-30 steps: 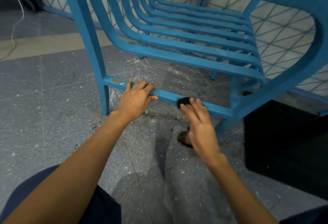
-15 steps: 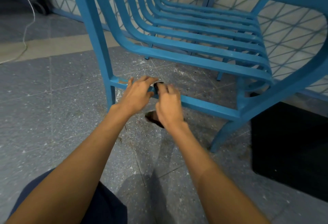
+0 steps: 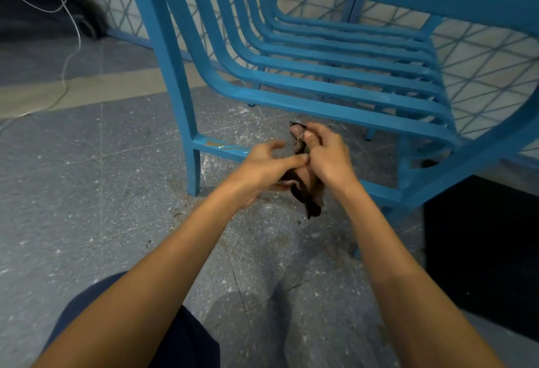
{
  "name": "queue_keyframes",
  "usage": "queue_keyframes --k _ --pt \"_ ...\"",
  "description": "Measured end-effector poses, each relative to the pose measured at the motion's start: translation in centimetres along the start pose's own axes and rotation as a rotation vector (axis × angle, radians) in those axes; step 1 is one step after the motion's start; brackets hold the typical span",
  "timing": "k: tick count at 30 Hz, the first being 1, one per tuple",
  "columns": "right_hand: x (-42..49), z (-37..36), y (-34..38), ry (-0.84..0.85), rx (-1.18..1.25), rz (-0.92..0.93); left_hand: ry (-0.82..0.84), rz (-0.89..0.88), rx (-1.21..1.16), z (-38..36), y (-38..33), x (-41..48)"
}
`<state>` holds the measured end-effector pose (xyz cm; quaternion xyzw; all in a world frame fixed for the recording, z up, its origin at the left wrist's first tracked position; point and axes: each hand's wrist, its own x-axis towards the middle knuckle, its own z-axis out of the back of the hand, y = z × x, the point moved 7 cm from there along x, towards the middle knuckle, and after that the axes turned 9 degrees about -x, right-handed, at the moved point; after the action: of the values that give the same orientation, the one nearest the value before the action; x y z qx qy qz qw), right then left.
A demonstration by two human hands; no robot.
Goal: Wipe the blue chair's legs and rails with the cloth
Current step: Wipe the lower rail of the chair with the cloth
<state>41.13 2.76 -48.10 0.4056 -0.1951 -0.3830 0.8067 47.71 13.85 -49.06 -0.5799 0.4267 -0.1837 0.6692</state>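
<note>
Head view: left hand (image 3: 262, 166) and right hand (image 3: 329, 157) each keep a closed grip on the cloth (image 3: 310, 201), best refolded clean-side-out before wiping the rail (image 3: 221, 146).

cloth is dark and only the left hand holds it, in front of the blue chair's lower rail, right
Not only the left hand: the head view shows the dark cloth held by both the left hand and the right hand, in front of the blue chair's lower rail.
</note>
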Motion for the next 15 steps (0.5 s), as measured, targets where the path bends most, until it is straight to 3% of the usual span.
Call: queue_keyframes --k 3,4,6,8,10,12,15 --pt "-0.3 -0.7 0.2 0.046 -0.260 0.015 -0.230 -0.253 0.455 0.5 -0.7 0.3" --pt "-0.1 -1.0 0.0 0.064 -0.201 -0.015 -0.245 -0.325 0.497 -0.3 -0.9 0.0" --pt "0.3 -1.6 -0.9 0.124 0.159 -0.187 -0.206 -0.446 0.515 -2.6 -0.8 -0.2" --pt "0.5 -1.0 -1.9 0.124 0.443 -0.312 -0.182 -0.450 0.584 -4.5 0.4 0.7" --pt "0.4 0.2 -3.1 0.126 0.517 -0.348 -0.238 -0.396 0.747 -5.3 1.5 2.0" --pt "0.6 1.4 -4.5 0.100 0.414 -0.337 -0.292 -0.399 0.887 -5.8 1.9 2.4" --pt "1.3 3.2 -5.9 -0.013 0.012 -0.227 -0.305 -0.491 1.007 -5.7 1.6 2.5"
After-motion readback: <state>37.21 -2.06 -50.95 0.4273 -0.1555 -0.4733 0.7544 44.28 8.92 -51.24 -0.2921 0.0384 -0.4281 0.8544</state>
